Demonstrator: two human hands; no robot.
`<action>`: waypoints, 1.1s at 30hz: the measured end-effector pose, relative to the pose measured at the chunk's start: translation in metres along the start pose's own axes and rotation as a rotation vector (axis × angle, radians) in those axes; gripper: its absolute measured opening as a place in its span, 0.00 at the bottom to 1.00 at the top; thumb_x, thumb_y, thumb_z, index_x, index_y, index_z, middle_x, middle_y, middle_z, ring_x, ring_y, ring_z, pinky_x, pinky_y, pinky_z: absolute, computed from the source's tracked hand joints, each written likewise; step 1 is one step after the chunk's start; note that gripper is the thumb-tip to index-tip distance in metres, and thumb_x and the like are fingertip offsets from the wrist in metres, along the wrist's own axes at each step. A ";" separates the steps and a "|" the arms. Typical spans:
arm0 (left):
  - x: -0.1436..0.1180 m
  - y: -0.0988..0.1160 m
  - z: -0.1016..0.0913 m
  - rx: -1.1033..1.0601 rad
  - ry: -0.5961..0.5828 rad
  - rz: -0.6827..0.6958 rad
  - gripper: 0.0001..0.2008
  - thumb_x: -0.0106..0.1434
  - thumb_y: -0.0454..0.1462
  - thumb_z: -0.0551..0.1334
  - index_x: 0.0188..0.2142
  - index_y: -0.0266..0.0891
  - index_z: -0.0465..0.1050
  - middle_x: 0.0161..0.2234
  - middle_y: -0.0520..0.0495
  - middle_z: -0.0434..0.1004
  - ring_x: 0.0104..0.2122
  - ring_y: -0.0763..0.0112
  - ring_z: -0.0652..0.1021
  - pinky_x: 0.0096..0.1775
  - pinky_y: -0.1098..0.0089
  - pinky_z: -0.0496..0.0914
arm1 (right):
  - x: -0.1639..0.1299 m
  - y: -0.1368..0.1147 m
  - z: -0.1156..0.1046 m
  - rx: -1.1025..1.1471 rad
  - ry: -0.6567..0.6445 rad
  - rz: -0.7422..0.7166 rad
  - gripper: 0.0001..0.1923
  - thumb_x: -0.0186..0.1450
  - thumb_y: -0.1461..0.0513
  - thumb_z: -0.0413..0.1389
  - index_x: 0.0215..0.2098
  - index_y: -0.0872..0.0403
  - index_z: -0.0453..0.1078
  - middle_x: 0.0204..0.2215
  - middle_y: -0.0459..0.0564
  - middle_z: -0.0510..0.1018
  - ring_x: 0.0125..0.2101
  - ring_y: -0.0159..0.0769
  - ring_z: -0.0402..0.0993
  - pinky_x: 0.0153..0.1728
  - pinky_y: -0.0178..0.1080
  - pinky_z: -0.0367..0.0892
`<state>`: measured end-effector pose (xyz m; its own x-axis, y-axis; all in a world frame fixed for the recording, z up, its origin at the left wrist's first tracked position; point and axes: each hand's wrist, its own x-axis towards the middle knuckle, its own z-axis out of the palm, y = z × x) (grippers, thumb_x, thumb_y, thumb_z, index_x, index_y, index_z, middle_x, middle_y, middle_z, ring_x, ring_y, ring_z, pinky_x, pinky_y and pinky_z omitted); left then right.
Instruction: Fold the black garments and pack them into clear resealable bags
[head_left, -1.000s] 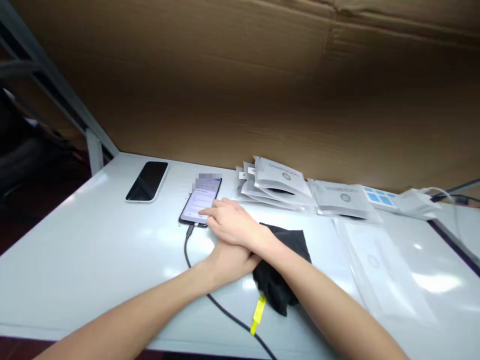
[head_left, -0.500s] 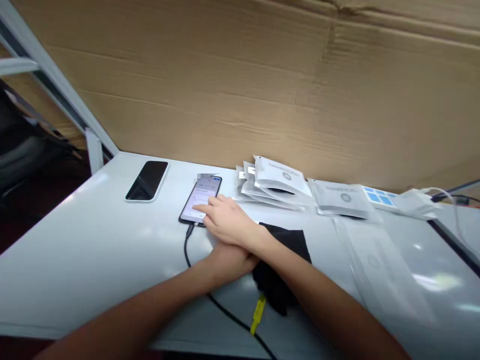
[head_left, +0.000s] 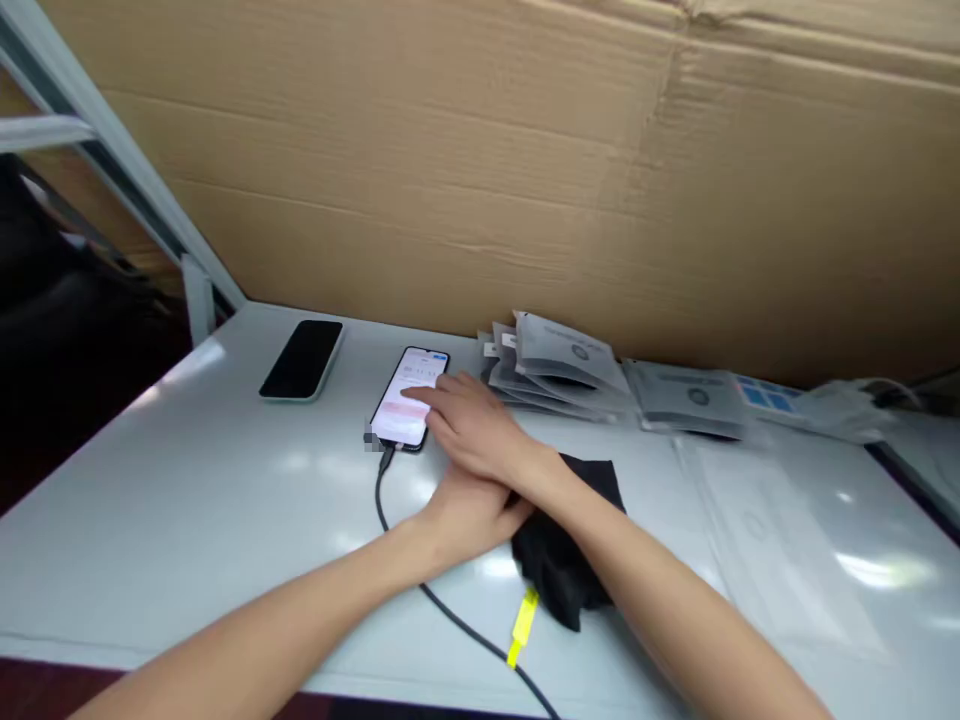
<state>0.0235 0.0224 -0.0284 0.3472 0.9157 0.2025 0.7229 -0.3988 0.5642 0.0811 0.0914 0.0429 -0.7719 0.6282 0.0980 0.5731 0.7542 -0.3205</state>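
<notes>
lit black-framed smartphone (head_left: 410, 400): lies flat on the white tabletop (head_left: 187, 490), left of centre toward the far edge, screen up and glowing white and pink.

right hand (head_left: 469, 430): reaches across from the right, palm down, fingers loosely extended; the forefinger tip rests on the lit screen; nothing is grasped.

left hand (head_left: 469, 512): lies on the tabletop just under the right wrist, mostly covered by it; whether its fingers are spread or curled cannot be told.

black charging cable (head_left: 442, 605): plugged into the near end of the lit phone, curving toward the near edge, with a yellow tag (head_left: 523, 625) on it.

black cloth (head_left: 566, 555): crumpled, just right of the crossed hands, beneath the right forearm.

dark-screened phone in a pale case (head_left: 302, 360): flat, left of the lit phone, apart from it.

grey foil pouches (head_left: 562, 365): overlapping pile, right of the lit phone, along the far edge.

brown corrugated cardboard sheet (head_left: 480, 170): upright behind the table.
</notes>
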 end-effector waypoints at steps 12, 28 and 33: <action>0.008 0.006 -0.020 0.001 -0.166 -0.026 0.16 0.72 0.41 0.50 0.51 0.41 0.71 0.42 0.44 0.82 0.40 0.56 0.82 0.40 0.62 0.73 | -0.131 0.058 -0.041 0.245 0.130 0.582 0.24 0.68 0.49 0.48 0.56 0.50 0.70 0.43 0.53 0.79 0.46 0.47 0.73 0.50 0.48 0.64; 0.006 0.011 -0.022 -0.148 -0.121 -0.046 0.16 0.72 0.41 0.47 0.50 0.40 0.69 0.43 0.45 0.81 0.41 0.59 0.80 0.43 0.64 0.71 | -0.185 0.055 -0.009 0.518 0.180 0.881 0.45 0.60 0.43 0.57 0.68 0.54 0.52 0.51 0.57 0.73 0.52 0.50 0.71 0.55 0.52 0.63; 0.003 0.013 -0.020 -0.275 -0.038 -0.072 0.16 0.72 0.42 0.45 0.48 0.39 0.68 0.42 0.45 0.80 0.41 0.63 0.80 0.43 0.64 0.72 | -0.171 0.039 0.004 0.763 0.496 0.783 0.43 0.58 0.49 0.61 0.67 0.50 0.52 0.58 0.55 0.68 0.57 0.45 0.67 0.59 0.49 0.62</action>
<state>0.0225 0.0207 -0.0045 0.3264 0.9367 0.1268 0.5589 -0.2995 0.7733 0.2339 0.0126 0.0103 -0.0007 0.9973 -0.0737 0.3994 -0.0673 -0.9143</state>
